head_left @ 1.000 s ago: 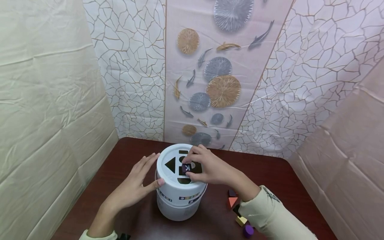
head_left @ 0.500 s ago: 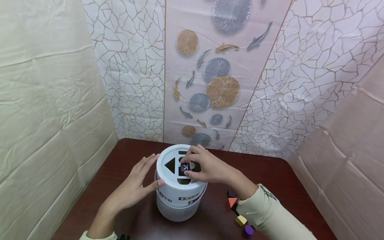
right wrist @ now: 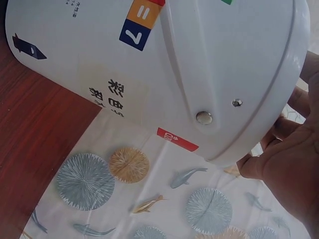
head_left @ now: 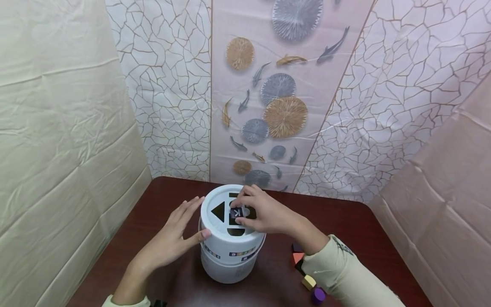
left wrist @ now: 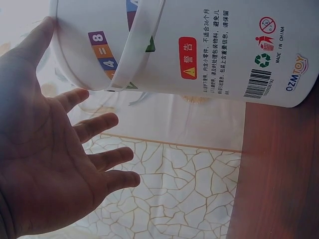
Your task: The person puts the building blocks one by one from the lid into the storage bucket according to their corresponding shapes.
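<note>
A white bucket (head_left: 227, 270) stands upright on the table, its lid (head_left: 212, 226) cut with dark shaped holes, among them a triangle. Over the middle holes, my right hand (head_left: 266, 212) pinches a dark block (head_left: 236, 213) marked with a pale K between thumb and fingers. How deep the block sits in a hole cannot be made out. My left hand (head_left: 170, 241) has its fingers spread at the lid's left edge, thumb on the near-left rim. In the left wrist view the open palm (left wrist: 45, 164) faces the bucket's printed side (left wrist: 224, 55). The right wrist view hides the block behind the lid.
On the dark red table (head_left: 356, 238), right of the bucket, lie a red-orange block (head_left: 297, 258), a yellow block (head_left: 308, 282), a purple block (head_left: 318, 295) and dark blocks (head_left: 297, 247), partly behind the right sleeve. Patterned cloth (head_left: 261, 106) hangs behind the table.
The K block has shifted slightly left over the lid and turned a little within the right hand's pinch. The left hand and the bucket look still.
</note>
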Demonstrator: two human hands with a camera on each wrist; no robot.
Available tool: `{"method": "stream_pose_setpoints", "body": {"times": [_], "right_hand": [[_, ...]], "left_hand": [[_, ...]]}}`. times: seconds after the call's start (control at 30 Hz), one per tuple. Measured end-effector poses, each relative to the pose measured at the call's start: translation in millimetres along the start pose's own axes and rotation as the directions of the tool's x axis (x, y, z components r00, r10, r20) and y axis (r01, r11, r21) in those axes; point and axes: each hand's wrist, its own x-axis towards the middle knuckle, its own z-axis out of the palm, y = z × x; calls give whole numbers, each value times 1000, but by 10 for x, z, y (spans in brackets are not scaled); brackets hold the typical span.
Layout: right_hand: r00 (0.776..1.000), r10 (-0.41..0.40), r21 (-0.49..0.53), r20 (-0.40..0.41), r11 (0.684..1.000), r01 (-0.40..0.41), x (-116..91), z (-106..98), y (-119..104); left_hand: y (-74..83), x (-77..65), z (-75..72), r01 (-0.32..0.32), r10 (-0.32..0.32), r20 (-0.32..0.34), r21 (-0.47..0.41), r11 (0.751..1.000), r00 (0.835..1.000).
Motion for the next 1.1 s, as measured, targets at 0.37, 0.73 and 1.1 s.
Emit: {"method": "stream_pose_setpoints", "body": {"times": [0.37,0.73,1.1], "right_hand": [[1000,-16,11,-9,1000,16,-7,3,8],[1000,-10,6,-4,1000,10,-35,23,-8],[998,-13,10,-67,1000,14,-154,-39,24]], "left_hand": [[21,7,-12,13,-13,9,-4,1000,1000],[22,1,-12,3,-3,5,-1,1000,1000],[21,0,-10,2,-2,0,-6,1000,1000]]}}
